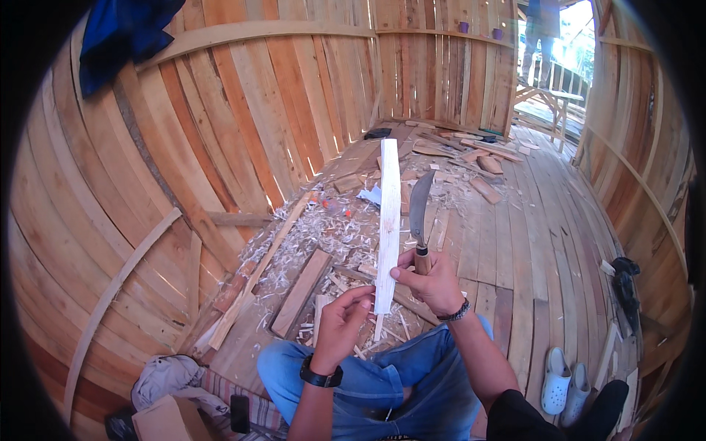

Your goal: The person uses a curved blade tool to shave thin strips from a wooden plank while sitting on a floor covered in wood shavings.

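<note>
A long pale wooden strip point(388, 213) stands nearly upright in front of me, its lower end between both hands. My left hand point(340, 325) grips the strip's bottom end with thumb and fingers. My right hand point(432, 282) holds a curved knife point(420, 209) by its wooden handle, blade pointing up, and its thumb presses against the strip's edge. Both hands hover above my blue-jeaned knees point(382, 382).
Wood shavings point(323, 228), offcuts and a short plank point(300, 292) litter the plank floor. Curved wooden walls rise on the left and right. White clogs point(565, 381) sit at the lower right, a black tool point(625, 283) by the right wall. A person stands outside the doorway point(540, 44).
</note>
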A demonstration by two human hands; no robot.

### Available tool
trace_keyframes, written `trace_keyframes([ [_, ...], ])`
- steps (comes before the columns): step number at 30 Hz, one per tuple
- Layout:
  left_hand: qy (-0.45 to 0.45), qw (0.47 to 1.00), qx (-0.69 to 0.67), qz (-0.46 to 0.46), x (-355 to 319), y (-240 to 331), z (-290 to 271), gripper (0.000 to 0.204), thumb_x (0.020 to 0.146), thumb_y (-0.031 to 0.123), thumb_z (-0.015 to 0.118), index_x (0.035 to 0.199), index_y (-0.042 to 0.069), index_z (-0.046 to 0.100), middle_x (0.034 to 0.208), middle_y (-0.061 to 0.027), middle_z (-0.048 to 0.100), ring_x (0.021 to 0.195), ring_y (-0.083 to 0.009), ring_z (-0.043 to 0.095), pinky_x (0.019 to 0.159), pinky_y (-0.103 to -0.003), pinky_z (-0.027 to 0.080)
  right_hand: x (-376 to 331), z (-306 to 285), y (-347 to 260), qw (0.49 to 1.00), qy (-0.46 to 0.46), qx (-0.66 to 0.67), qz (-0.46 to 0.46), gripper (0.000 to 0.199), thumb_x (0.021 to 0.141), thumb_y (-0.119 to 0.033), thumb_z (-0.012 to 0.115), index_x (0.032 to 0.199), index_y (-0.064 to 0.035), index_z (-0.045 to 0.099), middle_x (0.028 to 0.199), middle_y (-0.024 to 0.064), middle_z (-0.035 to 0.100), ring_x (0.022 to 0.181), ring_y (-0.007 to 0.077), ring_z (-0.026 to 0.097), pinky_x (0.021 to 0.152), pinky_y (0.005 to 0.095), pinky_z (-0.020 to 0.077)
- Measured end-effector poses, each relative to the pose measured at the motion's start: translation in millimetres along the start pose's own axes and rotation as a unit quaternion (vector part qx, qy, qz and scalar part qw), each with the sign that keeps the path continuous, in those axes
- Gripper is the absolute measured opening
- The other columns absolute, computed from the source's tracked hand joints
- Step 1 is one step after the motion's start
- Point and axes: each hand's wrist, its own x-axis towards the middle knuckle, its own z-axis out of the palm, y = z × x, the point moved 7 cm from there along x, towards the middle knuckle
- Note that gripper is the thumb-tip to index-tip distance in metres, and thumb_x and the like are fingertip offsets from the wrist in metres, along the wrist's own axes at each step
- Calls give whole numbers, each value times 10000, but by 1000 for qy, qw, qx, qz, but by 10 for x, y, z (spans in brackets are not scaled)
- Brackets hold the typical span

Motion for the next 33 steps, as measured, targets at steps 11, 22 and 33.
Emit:
trace_keyframes([
  [11,22,999,17,-27,35,-94,-56,212,877,19,597,1077,-50,614,884,-59,666,775,-69,608,684,-205,494,137,104,244,998,-9,55,26,147,796,-60,705,878,15,610,574,-11,526,398,38,409,356,213,271],
  [22,23,997,65,-32,43,-277,-84,219,858,4,614,1069,-54,629,885,-86,679,794,-92,627,704,-228,505,289,-53,198,997,26,70,8,143,806,-99,705,875,6,637,600,-34,540,430,18,418,379,197,283],
  [33,16,993,112,-39,-32,-416,-60,215,840,-3,626,1049,-49,638,886,-101,685,793,-103,637,704,-238,511,313,-211,79,996,55,73,-10,172,811,-116,703,889,19,632,572,-26,537,394,23,409,352,201,285],
])
